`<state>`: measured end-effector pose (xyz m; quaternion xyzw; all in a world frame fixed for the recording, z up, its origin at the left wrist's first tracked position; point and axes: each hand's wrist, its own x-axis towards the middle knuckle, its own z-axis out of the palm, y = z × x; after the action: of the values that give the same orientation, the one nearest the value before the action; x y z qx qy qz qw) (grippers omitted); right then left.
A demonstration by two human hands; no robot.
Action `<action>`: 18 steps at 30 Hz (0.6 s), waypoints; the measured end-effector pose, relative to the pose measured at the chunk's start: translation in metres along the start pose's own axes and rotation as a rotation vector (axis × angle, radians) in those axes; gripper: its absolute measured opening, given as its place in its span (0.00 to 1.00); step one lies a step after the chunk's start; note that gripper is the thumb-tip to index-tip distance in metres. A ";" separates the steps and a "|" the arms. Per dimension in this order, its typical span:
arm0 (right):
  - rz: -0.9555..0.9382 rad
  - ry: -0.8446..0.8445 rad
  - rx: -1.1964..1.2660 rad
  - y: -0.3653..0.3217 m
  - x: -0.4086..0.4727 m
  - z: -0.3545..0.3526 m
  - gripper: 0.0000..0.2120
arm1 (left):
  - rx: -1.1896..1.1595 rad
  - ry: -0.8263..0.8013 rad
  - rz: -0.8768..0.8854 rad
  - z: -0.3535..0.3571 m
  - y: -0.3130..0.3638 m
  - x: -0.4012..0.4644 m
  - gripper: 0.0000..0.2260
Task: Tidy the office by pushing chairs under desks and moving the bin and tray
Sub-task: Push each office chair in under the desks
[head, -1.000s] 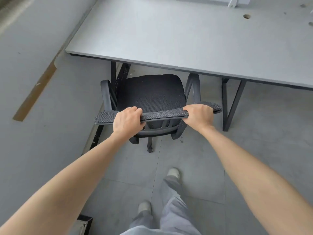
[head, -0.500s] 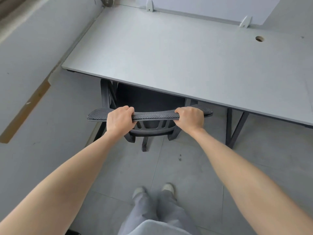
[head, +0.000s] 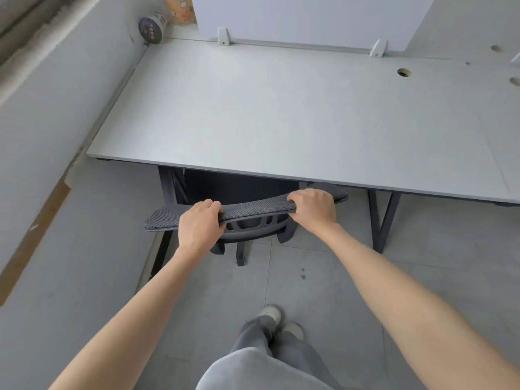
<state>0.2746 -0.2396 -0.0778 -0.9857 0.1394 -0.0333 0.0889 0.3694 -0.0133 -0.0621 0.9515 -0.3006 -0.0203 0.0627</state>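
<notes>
Dark grey mesh chair [head: 253, 209], pale grey desk [head: 281, 114] on black legs, grey tiled floor [head: 323, 291]

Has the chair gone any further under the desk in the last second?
Yes. The chair has rolled forward under the desk: its seat, exposed a second ago, is now hidden beneath the desk's front edge, leaving only the backrest and base showing.

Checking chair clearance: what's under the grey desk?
Under the flat grey desk top: the black mesh office chair, seat tucked in shadow, beside black metal desk legs. Backrest stays outside. Armrests and seat surface are hidden.
</notes>
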 end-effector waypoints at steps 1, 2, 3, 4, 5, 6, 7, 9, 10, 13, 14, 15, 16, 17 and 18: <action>-0.020 -0.016 0.002 0.000 0.001 -0.003 0.14 | -0.014 -0.007 0.004 -0.001 0.000 -0.001 0.06; -0.051 -0.042 0.000 -0.001 0.001 -0.008 0.14 | -0.022 -0.023 0.002 -0.002 0.000 -0.001 0.06; -0.087 -0.071 0.005 0.000 -0.001 -0.013 0.15 | -0.034 -0.047 0.003 -0.005 -0.001 -0.003 0.07; -0.115 -0.086 0.041 0.000 -0.005 -0.019 0.17 | -0.057 -0.075 0.015 -0.008 -0.001 -0.005 0.09; -0.121 -0.078 0.118 -0.001 -0.013 -0.023 0.18 | -0.109 -0.103 0.037 -0.012 -0.001 -0.009 0.12; -0.095 -0.048 0.222 -0.002 -0.024 -0.026 0.19 | -0.201 -0.114 0.063 -0.017 0.001 -0.014 0.14; -0.042 -0.008 0.344 -0.003 -0.038 -0.028 0.19 | -0.316 -0.098 0.090 -0.023 0.006 -0.021 0.15; 0.110 0.046 0.597 -0.004 -0.073 -0.030 0.19 | -0.533 -0.009 0.139 -0.034 0.021 -0.041 0.13; 0.194 0.050 0.719 -0.004 -0.093 -0.029 0.19 | -0.602 0.025 0.148 -0.036 0.031 -0.051 0.13; 0.473 0.047 1.086 -0.003 -0.155 -0.020 0.19 | -0.798 -0.121 0.115 -0.022 0.063 -0.070 0.12; 0.556 0.054 1.178 -0.003 -0.175 -0.014 0.18 | -0.904 -0.234 0.087 -0.013 0.072 -0.075 0.12; 0.632 0.066 1.239 -0.004 -0.196 -0.009 0.18 | -0.998 -0.345 0.056 -0.002 0.079 -0.080 0.10; 0.706 0.086 1.279 -0.006 -0.216 -0.004 0.18 | -1.041 -0.430 0.040 0.009 0.085 -0.085 0.09; 0.786 0.121 1.308 -0.009 -0.237 0.001 0.18 | -1.034 -0.496 0.063 0.021 0.089 -0.091 0.09; 0.878 0.165 1.324 -0.012 -0.259 0.005 0.18 | -0.990 -0.563 0.110 0.030 0.092 -0.096 0.09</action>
<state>0.0300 -0.1548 -0.0915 -0.5776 0.4722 -0.1440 0.6501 0.2357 -0.0360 -0.0796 0.7495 -0.3096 -0.4081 0.4194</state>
